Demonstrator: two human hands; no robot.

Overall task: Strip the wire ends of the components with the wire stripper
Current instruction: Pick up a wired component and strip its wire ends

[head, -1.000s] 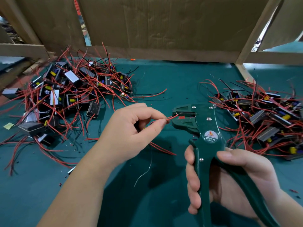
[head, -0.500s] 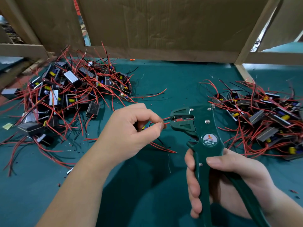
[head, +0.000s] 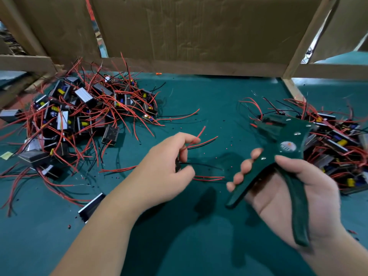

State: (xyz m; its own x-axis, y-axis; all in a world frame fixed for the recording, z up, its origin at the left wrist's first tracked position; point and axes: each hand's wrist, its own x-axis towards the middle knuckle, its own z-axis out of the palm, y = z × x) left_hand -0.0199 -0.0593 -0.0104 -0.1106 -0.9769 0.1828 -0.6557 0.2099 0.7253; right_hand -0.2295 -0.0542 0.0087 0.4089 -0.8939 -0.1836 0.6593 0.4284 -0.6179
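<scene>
As wire stripper (head: pixel 286 134) swings right, red wire (head: pixel 200 134) free, left hand (head: pixel 165 168) gripping.

Left grip (head: pixel 165 168) curled and pinching; right grip (head: pixel 294 196) clasped, palm up.

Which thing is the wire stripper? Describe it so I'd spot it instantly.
On the green table, look by the right-hand pile of red-wired components. The right hand grips the wire stripper: the only dark green two-handled tool, with a round orange label.
</scene>
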